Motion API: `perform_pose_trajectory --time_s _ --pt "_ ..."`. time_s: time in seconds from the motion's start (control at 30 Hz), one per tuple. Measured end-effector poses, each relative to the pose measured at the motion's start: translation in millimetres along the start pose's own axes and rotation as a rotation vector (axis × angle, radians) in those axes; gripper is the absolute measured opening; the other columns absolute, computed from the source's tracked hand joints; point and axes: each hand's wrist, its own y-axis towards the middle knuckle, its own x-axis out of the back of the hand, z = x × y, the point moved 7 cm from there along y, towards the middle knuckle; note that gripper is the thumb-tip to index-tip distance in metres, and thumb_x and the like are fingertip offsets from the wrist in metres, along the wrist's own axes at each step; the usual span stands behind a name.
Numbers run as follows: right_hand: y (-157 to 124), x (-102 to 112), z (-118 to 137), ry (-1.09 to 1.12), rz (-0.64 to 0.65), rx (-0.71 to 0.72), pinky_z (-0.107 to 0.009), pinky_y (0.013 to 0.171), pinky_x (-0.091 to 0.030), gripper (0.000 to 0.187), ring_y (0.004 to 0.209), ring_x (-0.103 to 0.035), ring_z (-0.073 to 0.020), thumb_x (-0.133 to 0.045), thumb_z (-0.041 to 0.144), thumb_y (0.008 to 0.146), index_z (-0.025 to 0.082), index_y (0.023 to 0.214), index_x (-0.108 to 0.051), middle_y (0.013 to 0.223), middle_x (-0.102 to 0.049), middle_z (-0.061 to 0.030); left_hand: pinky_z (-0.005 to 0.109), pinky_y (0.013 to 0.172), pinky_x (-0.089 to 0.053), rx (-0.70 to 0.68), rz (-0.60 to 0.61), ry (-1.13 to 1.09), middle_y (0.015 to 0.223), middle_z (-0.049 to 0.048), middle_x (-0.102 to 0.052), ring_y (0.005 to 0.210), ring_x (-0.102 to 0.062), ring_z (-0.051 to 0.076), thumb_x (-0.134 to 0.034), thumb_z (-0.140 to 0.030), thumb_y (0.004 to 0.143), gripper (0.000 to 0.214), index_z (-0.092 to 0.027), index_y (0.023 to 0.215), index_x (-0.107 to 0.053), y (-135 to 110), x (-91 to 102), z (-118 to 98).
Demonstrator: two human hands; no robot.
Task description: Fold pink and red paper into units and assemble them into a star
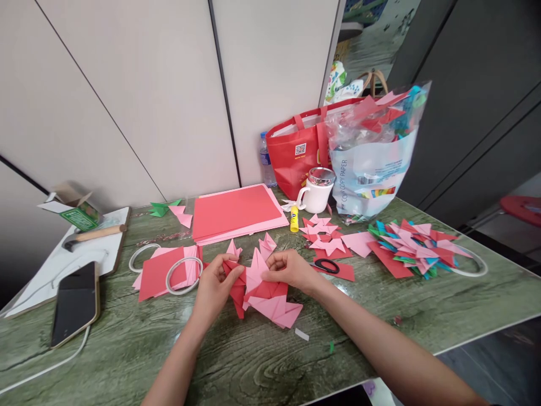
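While the person is bending over the counter (236, 361), both hands are gripping 1 folded paper piece (264, 296). It is a cluster of red and pink points resting on the surface right in front of them. The left hand (214, 283) is pinching the red flap at the cluster's left side, thumb and fingers pressed together on the paper. The right hand (291, 269) is curling shut over the pink peak at its upper right.

So the piece is lying between the 2 hands and touching both. Its long run is slanting from the red flap by the left hand down to the pink tips at the lower right (those tips are lying flat on the counter, free of either hand). Neither hand is the nearer one, since each is on the paper. Scissors (326, 266) are lying just beyond the right hand, and a white ring (183, 275) is sitting on red sheets (154, 276) just left of the left hand.
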Motion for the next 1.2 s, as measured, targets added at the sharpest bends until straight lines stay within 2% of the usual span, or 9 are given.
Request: perform_pose_trajectory --time_s 0.17,0.37,0.53,0.67,0.87,1.03,1.2 --pt "0.0 0.3 -0.2 -0.008 0.006 0.006 -0.021 0.047 -0.027 0.027 0.049 -0.039 -0.0066 -0.072 0.032 0.057 0.015 0.057 -0.052 0.052 -0.048 0.0046 0.021 0.049 -0.038 -0.026 0.026 0.071 0.062 -0.0033 -0.057 0.053 -0.052 0.012 -0.063 -0.033 0.070 0.020 -0.019 0.080 -0.054 2.4 1.7 1.4" --pt "-0.1 -0.1 0.5 -0.031 0.014 0.018 -0.020 0.047 -0.027 0.023 0.049 -0.038 -0.0060 -0.071 0.027 0.057 0.014 0.057 -0.052 0.053 -0.048 0.0048 0.020 0.046 -0.032 -0.027 0.054 0.076 0.055 -0.0059 -0.048 0.047 -0.042 0.009 -0.061 -0.032 0.070 0.018 -0.019 0.067 -0.049 2.8 2.0 -2.8" --pt "0.3 0.5 -0.4 -0.017 0.018 0.019 -0.020 0.047 -0.027 0.022 0.049 -0.039 -0.0063 -0.071 0.027 0.057 0.014 0.058 -0.054 0.053 -0.049 0.0046 0.021 0.045 -0.030 -0.039 0.049 0.101 0.057 -0.0044 -0.050 0.046 -0.041 0.010 -0.050 -0.036 0.077 0.018 -0.018 0.075 -0.053 3.9 3.5 0.5" --pt "1.2 1.2 -1.2 0.000 0.018 0.028 -0.020 0.047 -0.028 0.022 0.050 -0.040 -0.0068 -0.072 0.027 0.057 0.014 0.058 -0.054 0.053 -0.049 0.0045 0.020 0.044 -0.030 -0.027 0.016 0.066 0.053 -0.0055 -0.047 0.045 -0.040 0.010 -0.053 -0.038 0.076 0.019 -0.019 0.072 -0.051 3.8 5.4 5.4" --pt "0.8 0.6 -0.1 -0.009 0.021 0.031 -0.020 0.047 -0.027 0.024 0.049 -0.038 -0.0063 -0.071 0.027 0.057 0.015 0.057 -0.051 0.052 -0.048 0.0051 0.020 0.048 -0.035 0.005 0.025 -0.039 0.059 -0.0023 -0.054 0.052 -0.047 0.011 -0.057 -0.034 0.072 0.018 -0.017 0.067 -0.055 2.6 6.2 -0.4" --pt "0.2 -0.1 0.5 -0.009 0.023 0.017 -0.020 0.047 -0.027 0.023 0.049 -0.038 -0.0064 -0.071 0.027 0.057 0.015 0.057 -0.051 0.052 -0.048 0.0050 0.019 0.045 -0.033 -0.056 -0.019 0.076 0.056 -0.0038 -0.052 0.048 -0.044 0.010 -0.054 -0.032 0.074 0.015 -0.018 0.067 -0.055 4.3 9.0 1.1" --pt "0.5 0.1 -0.2 -0.013 0.025 0.020 -0.020 0.047 -0.027 0.024 0.049 -0.039 -0.0066 -0.072 0.029 0.056 0.015 0.057 -0.052 0.052 -0.048 0.0049 0.020 0.039 -0.034 0.068 0.037 0.073 0.056 -0.0050 -0.051 0.043 -0.046 0.011 -0.052 -0.037 0.075 0.018 -0.020 0.070 -0.051 3.6 4.3 14.2"
